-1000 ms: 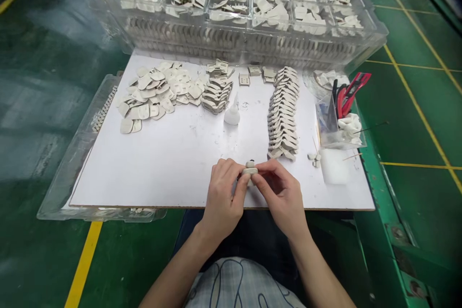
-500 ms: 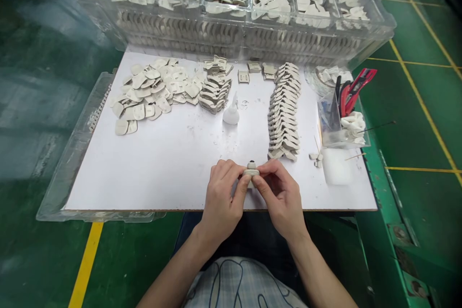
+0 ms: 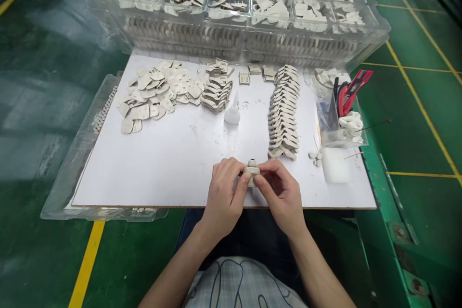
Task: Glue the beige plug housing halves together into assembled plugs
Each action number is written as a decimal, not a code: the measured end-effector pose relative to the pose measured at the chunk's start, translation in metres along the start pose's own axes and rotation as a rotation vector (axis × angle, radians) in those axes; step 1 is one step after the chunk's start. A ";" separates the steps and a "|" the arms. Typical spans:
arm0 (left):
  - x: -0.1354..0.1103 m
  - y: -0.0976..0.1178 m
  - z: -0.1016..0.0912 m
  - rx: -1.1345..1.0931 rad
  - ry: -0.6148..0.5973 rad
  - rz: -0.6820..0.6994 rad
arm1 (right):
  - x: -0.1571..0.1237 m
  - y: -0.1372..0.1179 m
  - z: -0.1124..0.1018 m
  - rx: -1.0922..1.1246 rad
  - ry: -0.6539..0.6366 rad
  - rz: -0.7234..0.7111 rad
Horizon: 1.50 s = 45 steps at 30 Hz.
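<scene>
Green floor (image 3: 46,106) with yellow lines all around, and across it a white board (image 3: 144,178) set right at the person's lap. Beyond the board sits a big clear compartment tray (image 3: 245,43), packed with off-white pieces. On the board, left to right: a loose heap of flat pieces (image 3: 155,96), a short stack (image 3: 216,94), a small white bottle (image 3: 232,114), then a long leaning row of pieces (image 3: 283,115). Over on the right edge, a clear cup (image 3: 327,125) holding a red-handled cutter (image 3: 355,84).

Down at the near edge of the board, both hands are in close! Left hand (image 3: 225,192) and right hand (image 3: 281,195) meet on one small off-white piece (image 3: 251,172), a narrow pinch, thumbs and fingertips (image 3: 241,187) tight against it, the piece held up just off the board. Fingers hide most of it, so this looks like fine fitting or pressing work, though that's hard to call from here. What it calls for next is a steady, careful pinch.
</scene>
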<state>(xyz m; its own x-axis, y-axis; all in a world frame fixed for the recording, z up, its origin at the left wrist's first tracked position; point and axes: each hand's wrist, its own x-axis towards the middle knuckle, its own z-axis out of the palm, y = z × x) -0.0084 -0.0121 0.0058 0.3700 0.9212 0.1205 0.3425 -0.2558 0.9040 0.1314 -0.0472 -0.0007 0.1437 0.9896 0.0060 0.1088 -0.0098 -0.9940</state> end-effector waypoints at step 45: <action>-0.001 -0.002 0.005 0.149 0.069 0.075 | -0.001 0.004 0.003 -0.044 0.054 -0.029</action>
<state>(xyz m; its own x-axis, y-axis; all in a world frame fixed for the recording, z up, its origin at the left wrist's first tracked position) -0.0053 -0.0135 0.0023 0.3408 0.9146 0.2174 0.4422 -0.3601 0.8215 0.1290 -0.0480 -0.0053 0.1928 0.9803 0.0419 0.1567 0.0114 -0.9876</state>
